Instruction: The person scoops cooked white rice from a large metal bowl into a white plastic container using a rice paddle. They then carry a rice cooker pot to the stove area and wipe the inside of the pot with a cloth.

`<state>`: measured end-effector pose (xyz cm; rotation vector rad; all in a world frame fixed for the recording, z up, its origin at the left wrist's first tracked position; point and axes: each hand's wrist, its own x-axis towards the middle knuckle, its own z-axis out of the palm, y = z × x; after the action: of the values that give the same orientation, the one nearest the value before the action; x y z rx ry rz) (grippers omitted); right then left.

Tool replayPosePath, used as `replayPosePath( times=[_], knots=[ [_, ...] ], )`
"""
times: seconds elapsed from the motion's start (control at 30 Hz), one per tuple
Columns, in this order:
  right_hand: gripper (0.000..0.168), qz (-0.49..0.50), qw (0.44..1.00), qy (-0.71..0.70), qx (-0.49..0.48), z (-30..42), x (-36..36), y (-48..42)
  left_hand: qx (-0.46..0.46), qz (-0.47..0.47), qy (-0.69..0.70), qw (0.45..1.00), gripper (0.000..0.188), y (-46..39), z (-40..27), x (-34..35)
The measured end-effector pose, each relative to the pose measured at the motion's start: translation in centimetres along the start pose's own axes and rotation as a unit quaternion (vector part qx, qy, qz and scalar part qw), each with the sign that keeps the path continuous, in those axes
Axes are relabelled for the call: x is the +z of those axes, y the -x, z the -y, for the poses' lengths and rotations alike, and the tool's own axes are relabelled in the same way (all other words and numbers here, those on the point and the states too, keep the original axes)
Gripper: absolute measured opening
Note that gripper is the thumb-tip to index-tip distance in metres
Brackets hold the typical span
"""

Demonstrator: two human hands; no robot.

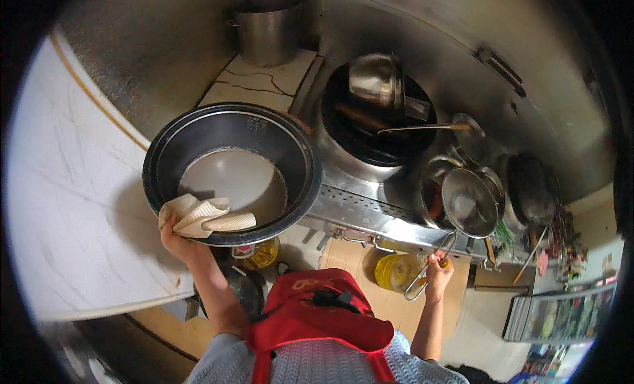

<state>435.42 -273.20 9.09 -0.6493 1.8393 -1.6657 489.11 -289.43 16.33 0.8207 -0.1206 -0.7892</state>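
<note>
My left hand (pixel 179 241) grips the near-left rim of a large dark rice-cooker inner pot (pixel 292 151) through a folded beige cloth (pixel 195 215). The pot tilts toward me, and level marks show on its inner wall. Its pale grey floor may be bare or under cloudy liquid; I cannot tell which. In my right hand (pixel 439 270) is the looped wire handle of a round metal strainer (pixel 469 201). The strainer's bowl is over the steel stove edge, in front of a metal pot (pixel 432 186).
A steel bowl (pixel 374 79) lies on a black round lid (pixel 342 114) on the stove. Behind stands a tall stockpot (pixel 270 32). A white marbled counter (pixel 89 200) is at left. Oil jugs (pixel 394 272) stand below the stove edge (pixel 356 225), and a ladle (pixel 426 128) lies across the lid.
</note>
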Motion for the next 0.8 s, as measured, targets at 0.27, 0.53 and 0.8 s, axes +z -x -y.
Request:
replayPosePath(
  times=[0.27, 0.53, 0.8],
  knots=[
    [0.009, -0.046, 0.998, -0.028, 0.04, 2.0, 2.5, 0.9, -0.029, -0.033, 0.02, 0.999, 0.04, -5.6, 2.3, -2.6],
    [0.009, -0.034, 0.997, -0.029, 0.058, 2.4, 3.4, -1.9, -0.03, 0.001, -0.016, 0.999, 0.044, -7.2, 7.3, -9.1],
    [0.01, -0.029, 0.999, -0.038, 0.027, 0.5, 1.5, -4.2, 0.118, 0.042, -0.35, 0.928, 0.033, -6.7, 9.0, -14.9]
  ],
)
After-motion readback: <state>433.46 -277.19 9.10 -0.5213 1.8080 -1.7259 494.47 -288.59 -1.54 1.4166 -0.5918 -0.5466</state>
